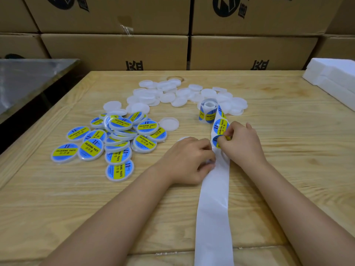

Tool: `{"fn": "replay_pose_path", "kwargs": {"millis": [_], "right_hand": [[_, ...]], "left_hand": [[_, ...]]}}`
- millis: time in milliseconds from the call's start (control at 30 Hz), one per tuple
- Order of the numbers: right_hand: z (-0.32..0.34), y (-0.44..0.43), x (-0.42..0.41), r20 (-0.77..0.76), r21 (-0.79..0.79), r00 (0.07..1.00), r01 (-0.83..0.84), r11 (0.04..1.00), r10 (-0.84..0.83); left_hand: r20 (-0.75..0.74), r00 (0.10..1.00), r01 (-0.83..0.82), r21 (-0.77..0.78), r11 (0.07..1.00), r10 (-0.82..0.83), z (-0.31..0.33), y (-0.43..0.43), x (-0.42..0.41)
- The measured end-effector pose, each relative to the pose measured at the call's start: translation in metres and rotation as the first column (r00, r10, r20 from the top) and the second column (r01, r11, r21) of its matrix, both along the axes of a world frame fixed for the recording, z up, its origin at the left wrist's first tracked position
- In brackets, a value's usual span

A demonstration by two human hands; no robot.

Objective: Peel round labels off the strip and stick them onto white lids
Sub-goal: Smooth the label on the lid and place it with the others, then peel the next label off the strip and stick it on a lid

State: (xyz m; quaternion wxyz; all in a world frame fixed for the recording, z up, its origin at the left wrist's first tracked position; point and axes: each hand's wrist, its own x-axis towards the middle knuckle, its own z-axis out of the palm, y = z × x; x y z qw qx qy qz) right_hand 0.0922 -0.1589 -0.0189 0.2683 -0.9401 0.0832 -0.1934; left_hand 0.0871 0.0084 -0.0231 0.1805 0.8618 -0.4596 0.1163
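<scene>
Boxes [115,50] of brown cardboard, at least six and all cut off by the frame, stand stacked behind a pale wooden table [57,189]. Two white foam blocks [334,77] lie at its far right, partly out of view. One long white strip [213,208] runs from the near edge up to a small roll [208,110]. Three round blue-and-yellow labels show on it between roll and hands.

To the left is a heap of roughly twenty labelled lids [115,139], overlapping so the count is unsure. Beyond it about thirty plain white lids [167,93] are scattered, with a lone lid [169,123] apart from them.

The left hand [189,160] grips the strip's left edge with curled fingers, hiding whatever lies beneath. The right hand [243,144] pinches the nearest label [217,141] at its right rim, between thumb and forefinger.
</scene>
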Motion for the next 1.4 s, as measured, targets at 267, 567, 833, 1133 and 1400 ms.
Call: {"fn": "replay_pose_path", "kwargs": {"millis": [267,567,833,1133,1400], "right_hand": [[0.011,-0.001,-0.006,-0.008,0.241,0.999,-0.033,0.970,0.036],[0.008,0.014,-0.004,0.351,0.489,0.934,-0.248,0.836,0.072],[-0.009,0.016,0.011,0.176,0.817,0.969,-0.241,0.524,0.172],[-0.012,0.013,0.013,0.241,0.880,0.958,-0.282,0.383,0.153],[-0.016,0.022,0.006,0.244,0.746,0.900,-0.413,0.523,0.362]], "left_hand": [[0.022,1.000,-0.003,0.000,1.000,0.003,0.000,0.000,0.001],[0.028,0.998,0.054,0.025,0.998,-0.054,-0.001,-0.002,0.004],[-0.028,0.975,-0.218,-0.325,0.920,0.221,0.000,0.007,0.010],[-0.135,0.897,-0.434,-0.093,0.896,0.421,-0.016,0.014,0.025],[-0.051,0.925,-0.363,-0.416,0.834,0.377,-0.008,0.009,0.022]]}}
